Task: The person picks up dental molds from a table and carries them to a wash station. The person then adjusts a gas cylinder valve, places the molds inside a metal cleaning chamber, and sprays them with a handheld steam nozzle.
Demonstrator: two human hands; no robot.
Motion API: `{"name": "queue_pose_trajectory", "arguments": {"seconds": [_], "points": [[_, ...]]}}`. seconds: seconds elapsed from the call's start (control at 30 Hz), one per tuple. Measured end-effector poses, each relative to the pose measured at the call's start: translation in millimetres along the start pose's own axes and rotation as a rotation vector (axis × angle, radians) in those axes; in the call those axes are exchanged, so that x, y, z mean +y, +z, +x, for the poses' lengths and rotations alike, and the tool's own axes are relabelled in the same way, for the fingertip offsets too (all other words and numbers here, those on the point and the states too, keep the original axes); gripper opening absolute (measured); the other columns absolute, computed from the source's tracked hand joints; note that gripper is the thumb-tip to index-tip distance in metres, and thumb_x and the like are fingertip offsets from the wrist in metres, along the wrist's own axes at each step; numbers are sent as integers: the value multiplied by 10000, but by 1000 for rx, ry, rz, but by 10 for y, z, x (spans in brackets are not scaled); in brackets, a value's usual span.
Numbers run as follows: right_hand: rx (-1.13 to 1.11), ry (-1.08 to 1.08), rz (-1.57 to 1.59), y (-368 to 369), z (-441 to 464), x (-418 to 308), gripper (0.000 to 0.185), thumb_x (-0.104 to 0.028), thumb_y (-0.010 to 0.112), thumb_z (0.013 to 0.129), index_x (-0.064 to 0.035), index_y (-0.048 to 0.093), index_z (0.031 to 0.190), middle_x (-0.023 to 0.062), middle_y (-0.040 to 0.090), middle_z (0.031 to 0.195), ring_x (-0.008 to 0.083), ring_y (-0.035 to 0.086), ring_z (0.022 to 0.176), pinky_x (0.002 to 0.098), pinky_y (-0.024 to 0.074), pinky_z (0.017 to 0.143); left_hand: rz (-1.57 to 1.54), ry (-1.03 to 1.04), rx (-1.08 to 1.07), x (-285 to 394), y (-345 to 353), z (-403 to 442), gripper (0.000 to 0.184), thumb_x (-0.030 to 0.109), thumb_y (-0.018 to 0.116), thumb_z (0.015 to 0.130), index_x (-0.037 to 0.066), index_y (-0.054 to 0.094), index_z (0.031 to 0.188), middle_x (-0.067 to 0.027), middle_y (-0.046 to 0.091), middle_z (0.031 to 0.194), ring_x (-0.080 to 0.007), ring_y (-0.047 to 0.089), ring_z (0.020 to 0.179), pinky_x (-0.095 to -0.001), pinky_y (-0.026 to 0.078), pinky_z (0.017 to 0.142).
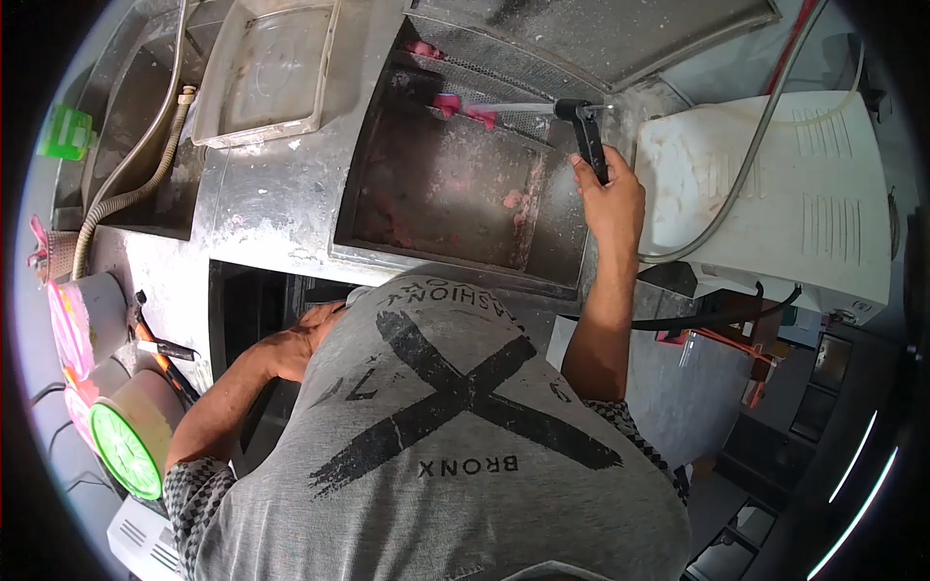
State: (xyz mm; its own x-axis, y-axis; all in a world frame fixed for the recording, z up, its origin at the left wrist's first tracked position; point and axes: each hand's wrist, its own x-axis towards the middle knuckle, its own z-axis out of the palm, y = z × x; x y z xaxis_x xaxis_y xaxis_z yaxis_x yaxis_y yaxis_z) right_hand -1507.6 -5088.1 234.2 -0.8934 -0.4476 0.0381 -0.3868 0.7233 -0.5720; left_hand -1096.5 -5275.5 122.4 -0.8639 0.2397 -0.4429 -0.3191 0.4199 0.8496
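My right hand (pixel 614 198) is wrapped round the handle of a black water spray gun (pixel 588 136) at the right side of a metal basin (pixel 542 275). A jet of water (pixel 518 108) leaves its nozzle leftward, toward pink soft-looking lumps (pixel 447 104) by a perforated metal strip (pixel 528 124). Another pink lump (pixel 423 49) lies farther back. Pinkish residue marks the basin floor. Low at the left, my left hand (pixel 308 329) is close to my shirt and the dark opening under the counter; its fingers are mostly hidden.
A shallow translucent tray (pixel 310 116) rests on the metal counter, left of the basin. Beyond it, a ribbed hose (pixel 160 179) hangs into another sink. A white vented machine (pixel 775 184) stands at the right, with a grey hose (pixel 751 145) crossing it. A green-rimmed tub (pixel 124 450) is at lower left.
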Motion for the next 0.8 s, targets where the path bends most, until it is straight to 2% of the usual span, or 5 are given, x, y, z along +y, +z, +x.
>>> {"name": "queue_pose_trajectory", "arguments": {"seconds": [0.23, 0.33, 0.53, 0.6, 0.8], "points": [[7, 46, -84, -56, -48, 53, 321, -386, 684, 842, -135, 650, 1041, 107, 666, 742, 316, 653, 700, 401, 482, 641, 21, -15, -27, 204, -150, 24, 1192, 489, 808, 571, 249, 127, 1519, -177, 222, 1508, -418, 235, 1374, -527, 238, 1122], [12, 59, -45, -49, -62, 90, 316, -378, 682, 843, -139, 650, 1046, 112, 670, 748, 329, 653, 711, 411, 485, 646, 183, -185, -156, 417, -270, 84, 1170, 512, 776, 594, 131, 153, 1508, -197, 212, 1499, -413, 250, 1367, -504, 247, 1123], [27, 100, -130, -167, -113, -29, 305, -360, 676, 846, -143, 650, 1058, 125, 674, 755, 349, 652, 726, 432, 488, 657, 449, -311, -101, 946, -532, 195, 852, 358, 714, 696, 108, 365, 1431, -226, 503, 1322, -400, 476, 1237, -483, 370, 1052], [40, 101, -123, -186, -110, -19, 299, -357, 674, 847, -138, 649, 1051, 129, 673, 756, 351, 653, 730, 434, 488, 659, 399, -342, -86, 1138, -715, 322, 682, 302, 678, 742, 109, 476, 1364, -215, 639, 1123, -376, 602, 1067, -445, 465, 944], [23, 100, -138, -245, -66, -69, 283, -346, 665, 853, -115, 647, 1015, 151, 674, 771, 364, 654, 752, 442, 489, 668, 366, 39, 202, 1374, -1097, 891, 398, 151, 666, 788, 97, 630, 1180, -178, 681, 985, -351, 647, 949, -423, 513, 835]]}}
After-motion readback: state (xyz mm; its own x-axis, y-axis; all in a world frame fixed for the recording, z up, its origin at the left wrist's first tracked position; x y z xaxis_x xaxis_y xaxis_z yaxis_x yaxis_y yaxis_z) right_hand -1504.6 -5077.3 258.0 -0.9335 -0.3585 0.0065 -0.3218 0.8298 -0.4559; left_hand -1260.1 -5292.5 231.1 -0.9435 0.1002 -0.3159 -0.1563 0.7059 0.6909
